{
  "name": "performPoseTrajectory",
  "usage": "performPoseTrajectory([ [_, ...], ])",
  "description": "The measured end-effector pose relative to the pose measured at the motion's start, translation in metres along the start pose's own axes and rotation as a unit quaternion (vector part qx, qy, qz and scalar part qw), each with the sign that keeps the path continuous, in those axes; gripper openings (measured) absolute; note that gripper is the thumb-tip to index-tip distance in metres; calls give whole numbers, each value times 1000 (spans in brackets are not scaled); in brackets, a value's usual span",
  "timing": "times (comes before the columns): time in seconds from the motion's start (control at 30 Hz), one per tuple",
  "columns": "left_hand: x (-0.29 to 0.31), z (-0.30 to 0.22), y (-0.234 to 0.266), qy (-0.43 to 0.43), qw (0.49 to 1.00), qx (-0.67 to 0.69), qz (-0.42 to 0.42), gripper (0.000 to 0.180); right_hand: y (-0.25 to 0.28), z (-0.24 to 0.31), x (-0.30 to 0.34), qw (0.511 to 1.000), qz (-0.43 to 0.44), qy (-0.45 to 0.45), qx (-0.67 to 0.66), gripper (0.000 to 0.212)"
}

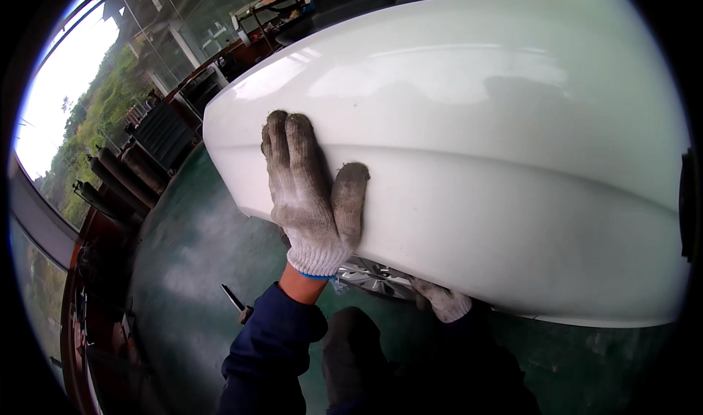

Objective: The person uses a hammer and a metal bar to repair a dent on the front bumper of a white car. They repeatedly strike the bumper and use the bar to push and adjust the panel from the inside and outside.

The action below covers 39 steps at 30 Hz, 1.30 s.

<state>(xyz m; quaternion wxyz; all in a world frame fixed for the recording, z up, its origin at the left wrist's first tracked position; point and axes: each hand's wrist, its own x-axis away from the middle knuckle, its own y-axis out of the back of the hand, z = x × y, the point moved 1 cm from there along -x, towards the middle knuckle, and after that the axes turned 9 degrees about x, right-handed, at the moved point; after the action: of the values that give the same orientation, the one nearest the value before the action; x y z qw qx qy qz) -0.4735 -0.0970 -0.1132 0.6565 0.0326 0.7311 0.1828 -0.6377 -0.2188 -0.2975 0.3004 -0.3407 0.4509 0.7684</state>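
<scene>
My left hand point(311, 199), in a soiled white knit work glove, lies flat on a glossy white car body panel point(454, 224). Its fingers are stretched out across the crease that runs along the panel, with the thumb apart. Lower down, my right hand point(445, 302), also gloved, reaches in at the wheel arch under the panel's lower edge. That edge and shadow hide its fingers, so I cannot tell what it touches there. A wheel with a silver spoked rim point(375, 278) shows between the two hands, partly covered by the panel.
On the green floor point(190, 261) lies a slim tool with a pale metal shaft point(233, 296), left of my left sleeve. Several gas cylinders point(121, 180) lean by the window, near a dark tool cabinet point(167, 138). A cluttered bench point(253, 45) stands at the back.
</scene>
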Motion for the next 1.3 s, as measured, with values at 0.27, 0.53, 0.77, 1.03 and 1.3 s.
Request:
performPoseTrajectory([
  [0.27, 2, -2, 1, 14, 1000, -15, 10, 75, -16, 11, -16, 859, 81, -318, -394, 31],
  [0.53, -2, -2, 6, 35, 999, -10, 9, 74, -21, 13, -23, 857, 133, -306, -393, 37],
  [0.77, 1, -7, 4, 1, 998, -54, 31, 68, -24, 10, -14, 921, 74, -212, -320, 38],
  [1.03, 5, -3, 1, 0, 1000, -17, 13, 75, -29, 15, -5, 872, 62, -296, -386, 36],
  [1.3, 25, -24, 10, 7, 998, -28, 48, 81, -8, 23, 2, 887, 20, -349, -302, 22],
])
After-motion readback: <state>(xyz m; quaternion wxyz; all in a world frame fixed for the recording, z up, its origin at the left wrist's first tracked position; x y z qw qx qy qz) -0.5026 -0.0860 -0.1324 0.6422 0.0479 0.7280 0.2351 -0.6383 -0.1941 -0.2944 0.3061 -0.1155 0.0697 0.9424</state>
